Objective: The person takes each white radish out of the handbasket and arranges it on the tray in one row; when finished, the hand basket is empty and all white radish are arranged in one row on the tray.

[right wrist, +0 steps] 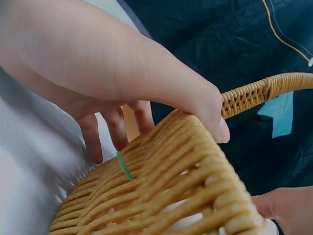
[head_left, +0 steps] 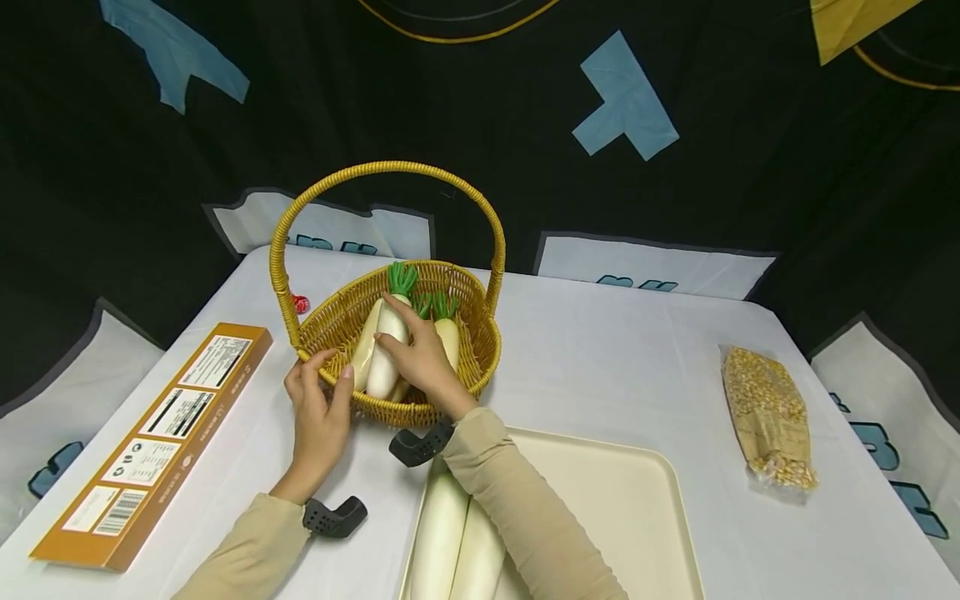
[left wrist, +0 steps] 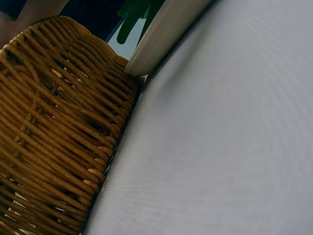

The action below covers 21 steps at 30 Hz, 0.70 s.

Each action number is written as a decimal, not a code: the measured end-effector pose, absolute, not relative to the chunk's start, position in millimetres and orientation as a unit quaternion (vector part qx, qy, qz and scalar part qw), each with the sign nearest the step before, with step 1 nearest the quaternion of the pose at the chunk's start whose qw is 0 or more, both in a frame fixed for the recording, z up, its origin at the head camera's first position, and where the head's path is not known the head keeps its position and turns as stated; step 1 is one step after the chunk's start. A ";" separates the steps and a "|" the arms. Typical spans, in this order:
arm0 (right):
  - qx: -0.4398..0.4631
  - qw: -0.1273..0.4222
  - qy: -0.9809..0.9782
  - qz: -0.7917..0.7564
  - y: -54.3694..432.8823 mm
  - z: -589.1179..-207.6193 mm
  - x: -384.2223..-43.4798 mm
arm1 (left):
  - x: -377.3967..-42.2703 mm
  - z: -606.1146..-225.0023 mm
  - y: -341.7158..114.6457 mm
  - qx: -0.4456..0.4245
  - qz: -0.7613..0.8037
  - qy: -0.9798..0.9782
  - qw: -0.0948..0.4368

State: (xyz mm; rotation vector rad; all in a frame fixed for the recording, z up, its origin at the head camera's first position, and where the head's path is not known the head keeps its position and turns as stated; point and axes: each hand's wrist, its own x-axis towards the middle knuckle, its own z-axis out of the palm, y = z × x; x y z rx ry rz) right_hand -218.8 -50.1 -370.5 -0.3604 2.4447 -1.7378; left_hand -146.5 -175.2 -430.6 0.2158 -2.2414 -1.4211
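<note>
A yellow-brown wicker basket with a tall arched handle stands on the table. Inside lie several white radishes, some of them yellowish, with green tops. My right hand reaches over the front rim and holds a white radish, thumb and index finger at its upper part. At the basket's front left, my left hand grips the rim with its thumb over the edge. The right wrist view shows a thumb hooked over the wicker rim, fingers along the outer wall. The left wrist view shows the basket's woven side close up.
A cream tray lies in front of the basket, partly under my right forearm, with two long white radishes on it. A long orange-brown box lies at left, a bag of corn kernels at right. A small red item sits behind the basket.
</note>
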 end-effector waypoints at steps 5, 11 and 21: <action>-0.130 0.061 0.816 -0.559 -51.3 -370.8 -217.9 | -146.0 -430.0 -175.0 0.078 -0.522 -0.815 0.239; -0.133 0.053 0.800 -0.582 -49.7 -372.2 -218.0 | -146.4 -430.9 -174.5 0.079 -0.521 -0.815 0.240; -0.107 -0.033 0.752 -0.649 -44.6 -367.4 -211.2 | -145.1 -428.4 -174.7 0.077 -0.519 -0.819 0.233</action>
